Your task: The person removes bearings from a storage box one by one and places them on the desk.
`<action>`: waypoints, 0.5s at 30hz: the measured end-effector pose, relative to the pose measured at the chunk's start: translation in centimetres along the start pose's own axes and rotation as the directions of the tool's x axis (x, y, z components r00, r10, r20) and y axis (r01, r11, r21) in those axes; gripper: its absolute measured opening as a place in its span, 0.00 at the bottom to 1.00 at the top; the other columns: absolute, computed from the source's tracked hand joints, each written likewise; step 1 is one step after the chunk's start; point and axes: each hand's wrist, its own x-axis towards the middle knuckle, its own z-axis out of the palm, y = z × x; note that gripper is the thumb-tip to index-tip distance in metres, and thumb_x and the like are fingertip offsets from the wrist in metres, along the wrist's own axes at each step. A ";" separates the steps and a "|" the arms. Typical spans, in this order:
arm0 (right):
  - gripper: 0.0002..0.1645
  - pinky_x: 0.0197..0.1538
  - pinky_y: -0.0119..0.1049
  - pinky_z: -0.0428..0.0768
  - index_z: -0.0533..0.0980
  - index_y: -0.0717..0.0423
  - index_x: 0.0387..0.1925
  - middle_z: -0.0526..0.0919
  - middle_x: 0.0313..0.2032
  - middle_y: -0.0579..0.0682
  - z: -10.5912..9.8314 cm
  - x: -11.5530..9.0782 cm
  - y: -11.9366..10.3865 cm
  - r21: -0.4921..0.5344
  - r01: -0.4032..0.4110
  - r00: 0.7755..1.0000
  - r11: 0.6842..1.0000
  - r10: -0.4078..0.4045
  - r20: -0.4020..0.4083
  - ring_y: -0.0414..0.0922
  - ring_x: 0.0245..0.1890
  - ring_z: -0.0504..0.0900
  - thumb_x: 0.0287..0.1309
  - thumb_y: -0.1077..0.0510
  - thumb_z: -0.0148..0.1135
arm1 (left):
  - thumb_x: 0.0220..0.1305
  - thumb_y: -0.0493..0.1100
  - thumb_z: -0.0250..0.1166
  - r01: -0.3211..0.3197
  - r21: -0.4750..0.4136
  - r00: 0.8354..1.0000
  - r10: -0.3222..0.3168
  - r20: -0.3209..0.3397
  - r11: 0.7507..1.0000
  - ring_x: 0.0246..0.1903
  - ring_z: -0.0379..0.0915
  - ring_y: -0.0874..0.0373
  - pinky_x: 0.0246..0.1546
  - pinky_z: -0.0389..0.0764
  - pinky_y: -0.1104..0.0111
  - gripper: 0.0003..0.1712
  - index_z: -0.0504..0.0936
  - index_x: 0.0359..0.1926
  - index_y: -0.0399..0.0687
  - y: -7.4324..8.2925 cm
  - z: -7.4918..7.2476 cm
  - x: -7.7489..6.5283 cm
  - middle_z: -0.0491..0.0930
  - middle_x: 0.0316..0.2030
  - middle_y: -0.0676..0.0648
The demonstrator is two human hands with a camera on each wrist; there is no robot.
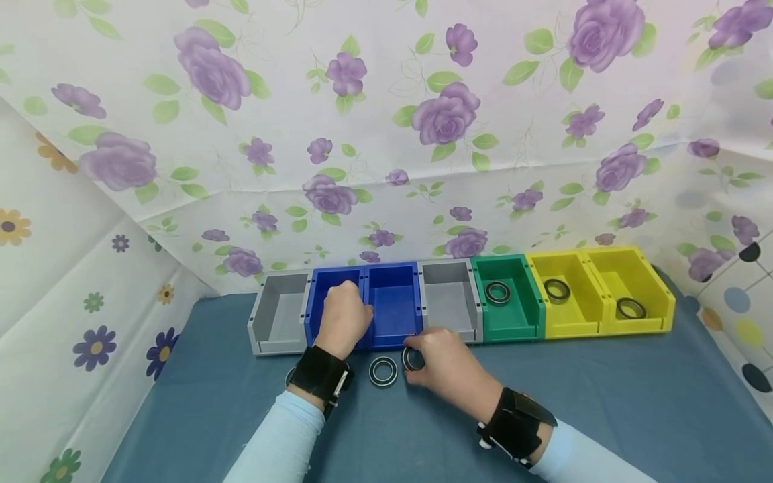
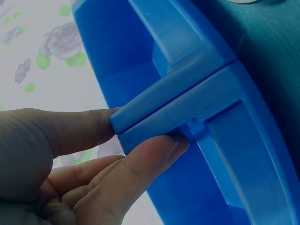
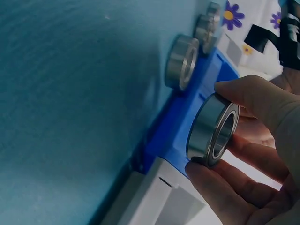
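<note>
My left hand [image 1: 343, 318] is at the two blue bins [image 1: 395, 305]. In the left wrist view its thumb and a finger pinch the adjoining side walls [image 2: 180, 96] of the pair from either side. My right hand [image 1: 449, 367] grips a metal ball bearing [image 3: 204, 131] by its outer rim between thumb and fingers, at the front edge of the bins. Just left of it, a second bearing [image 1: 383, 371] lies flat on the blue cloth. Another bearing [image 1: 290, 377] is mostly hidden behind my left wrist.
Grey bins [image 1: 280, 312] [image 1: 449, 295] flank the blue pair. To the right, a green bin [image 1: 519, 318] and two yellow bins [image 1: 640, 268] each hold one bearing. A flowered sheet [image 1: 386, 134] hangs behind the row.
</note>
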 end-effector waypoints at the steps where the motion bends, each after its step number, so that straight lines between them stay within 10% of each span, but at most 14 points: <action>1: 0.28 0.38 0.31 0.75 0.81 0.53 0.44 0.80 0.35 0.46 0.2 0.0 0.0 0.000 -0.003 1.000 1.000 0.003 0.018 0.37 0.36 0.76 0.38 0.46 0.74 | 0.56 0.42 0.65 -0.001 0.000 1.000 0.001 0.001 1.000 0.18 0.74 0.60 0.17 0.74 0.70 0.10 0.80 0.33 0.37 0.0 0.0 0.0 0.78 0.25 0.44; 15: 0.27 0.37 0.30 0.75 0.81 0.54 0.43 0.81 0.37 0.48 1.5 0.0 0.3 -0.049 0.007 0.996 0.999 -0.002 0.090 0.38 0.37 0.77 0.37 0.48 0.74 | 0.56 0.42 0.65 0.001 -0.007 1.000 -0.001 0.009 1.000 0.17 0.72 0.61 0.15 0.72 0.72 0.10 0.80 0.32 0.37 0.0 -0.1 0.0 0.76 0.23 0.46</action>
